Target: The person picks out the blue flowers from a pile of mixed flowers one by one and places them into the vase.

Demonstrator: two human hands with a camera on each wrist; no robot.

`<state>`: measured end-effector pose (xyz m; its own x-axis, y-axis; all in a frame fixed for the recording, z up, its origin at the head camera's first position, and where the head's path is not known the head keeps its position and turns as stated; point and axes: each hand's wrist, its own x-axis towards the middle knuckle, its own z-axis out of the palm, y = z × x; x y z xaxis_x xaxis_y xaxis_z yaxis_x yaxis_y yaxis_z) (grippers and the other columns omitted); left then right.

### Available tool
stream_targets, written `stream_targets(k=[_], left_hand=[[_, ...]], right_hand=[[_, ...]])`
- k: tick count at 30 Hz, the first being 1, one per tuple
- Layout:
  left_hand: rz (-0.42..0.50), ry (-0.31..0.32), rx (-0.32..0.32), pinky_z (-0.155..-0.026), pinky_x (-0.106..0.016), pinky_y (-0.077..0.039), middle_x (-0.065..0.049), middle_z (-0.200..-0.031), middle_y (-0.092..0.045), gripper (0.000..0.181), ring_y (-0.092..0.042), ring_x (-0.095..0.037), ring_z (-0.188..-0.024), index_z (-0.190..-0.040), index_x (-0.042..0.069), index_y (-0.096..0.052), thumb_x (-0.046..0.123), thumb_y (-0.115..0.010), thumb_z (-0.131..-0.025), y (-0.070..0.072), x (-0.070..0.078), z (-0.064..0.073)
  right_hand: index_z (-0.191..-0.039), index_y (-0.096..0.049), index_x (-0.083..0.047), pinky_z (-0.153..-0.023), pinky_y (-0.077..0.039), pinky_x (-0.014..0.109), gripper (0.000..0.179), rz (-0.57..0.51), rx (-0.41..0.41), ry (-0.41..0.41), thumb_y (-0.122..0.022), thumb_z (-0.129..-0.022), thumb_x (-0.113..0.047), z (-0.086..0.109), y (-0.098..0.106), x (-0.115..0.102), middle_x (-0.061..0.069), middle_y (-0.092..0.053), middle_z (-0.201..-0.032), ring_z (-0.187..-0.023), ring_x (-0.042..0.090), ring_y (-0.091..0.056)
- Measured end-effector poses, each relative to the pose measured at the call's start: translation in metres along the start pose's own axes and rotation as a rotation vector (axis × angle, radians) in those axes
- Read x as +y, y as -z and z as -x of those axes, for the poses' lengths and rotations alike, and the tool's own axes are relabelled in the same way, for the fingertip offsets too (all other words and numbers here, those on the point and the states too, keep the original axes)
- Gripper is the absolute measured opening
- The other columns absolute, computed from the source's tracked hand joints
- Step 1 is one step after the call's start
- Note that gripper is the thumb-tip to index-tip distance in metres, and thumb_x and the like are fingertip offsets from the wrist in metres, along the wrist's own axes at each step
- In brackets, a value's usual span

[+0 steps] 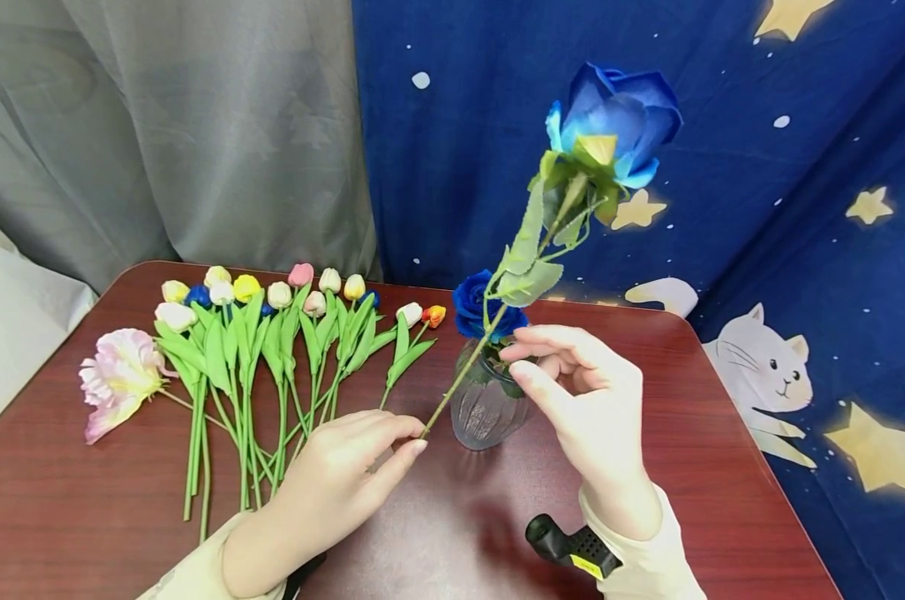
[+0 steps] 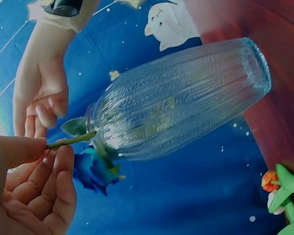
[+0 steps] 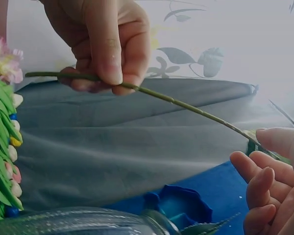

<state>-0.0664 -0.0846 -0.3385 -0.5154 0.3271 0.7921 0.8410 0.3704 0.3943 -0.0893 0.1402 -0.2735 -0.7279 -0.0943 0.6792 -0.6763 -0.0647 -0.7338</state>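
The left hand (image 1: 347,471), clamped low on the thin green stem (image 1: 465,371) of a large blue artificial rose (image 1: 619,121) rising above the right hand (image 1: 587,392), should pinch lightly and let the latter, its thumb and fingertips apart, steady the stem clear of the ribbed clear-glass vase (image 1: 482,417) just beyond

"Where's the left hand (image 1: 347,467)?"

"Near seven o'clock in the head view, its back upward, fingertips aimed at two. Thumb and index make a pinch; the remaining fingers curl beneath."

"And the right hand (image 1: 595,400)?"

"Around four o'clock, fingertips toward eleven, fingers loosely bent, thumb apart from the index."

"The arms?"

"The left sleeve (image 1: 205,571) enters between seven and eight o'clock, the right sleeve (image 1: 640,554) from five. Both wrists are bare above the cuffs."
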Motion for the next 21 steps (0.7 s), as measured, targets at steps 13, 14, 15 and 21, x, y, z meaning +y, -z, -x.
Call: stream_targets(k=[13,14,15,21], left_hand=[[-0.04,-0.072,-0.007,-0.065,-0.026,-0.048,0.004,-0.078,-0.064,0.024,-0.059,-0.008,-0.068,-0.09,0.008,-0.067,0.022,-0.051,-0.101,-0.014,-0.003,0.004],[-0.04,-0.073,-0.008,-0.065,-0.026,-0.048,0.004,-0.078,-0.064,0.024,-0.059,-0.008,-0.068,-0.09,0.008,-0.067,0.022,-0.051,-0.101,-0.015,-0.003,0.004],[-0.039,-0.073,-0.009,-0.065,-0.026,-0.048,0.005,-0.078,-0.064,0.024,-0.059,-0.008,-0.068,-0.09,0.008,-0.067,0.022,-0.051,-0.101,-0.015,-0.003,0.004],[-0.029,-0.072,-0.01,-0.063,-0.024,-0.046,0.005,-0.077,-0.063,0.022,-0.055,-0.007,-0.066,-0.091,0.008,-0.067,0.021,-0.051,-0.1,-0.019,-0.004,0.006]], right_hand=[[-0.105,-0.063,0.005,-0.052,-0.043,0.019,0.03,-0.004,0.003,-0.03,-0.077,-0.081,-0.006,0.008,-0.007,0.012,0.009,-0.07,-0.08,-0.066,0.015,-0.065],[-0.105,-0.062,0.007,-0.051,-0.042,0.019,0.031,0.001,0.007,-0.027,-0.077,-0.08,-0.004,0.008,-0.007,0.012,0.009,-0.07,-0.079,-0.063,0.014,-0.063],[-0.105,-0.062,0.008,-0.05,-0.041,0.019,0.031,0.011,0.01,-0.029,-0.077,-0.079,-0.001,0.009,-0.007,0.012,0.008,-0.07,-0.078,-0.061,0.013,-0.061],[-0.105,-0.059,0.013,-0.046,-0.037,0.02,0.033,0.037,0.02,-0.033,-0.072,-0.075,0.012,0.01,-0.007,0.013,0.002,-0.07,-0.076,-0.053,0.01,-0.051]])
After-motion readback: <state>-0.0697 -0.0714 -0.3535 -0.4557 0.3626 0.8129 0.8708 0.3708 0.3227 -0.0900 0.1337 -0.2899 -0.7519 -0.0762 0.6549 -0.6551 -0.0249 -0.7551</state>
